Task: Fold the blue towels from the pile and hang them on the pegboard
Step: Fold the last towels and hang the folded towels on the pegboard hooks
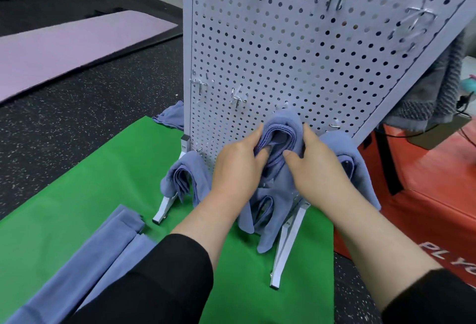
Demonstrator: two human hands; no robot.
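Folded blue towel [280,128] is pinched between left hand [237,166] and right hand [316,166] against pegboard [296,53].

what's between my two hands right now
A folded blue towel, gripped on either side by the left hand and right hand against the pegboard, as the head view shows.

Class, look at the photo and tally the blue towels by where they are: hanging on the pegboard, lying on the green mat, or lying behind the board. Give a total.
Hanging on the pegboard: 4, at (held by both hands)
Lying on the green mat: 1
Behind the board: 1
Total: 6
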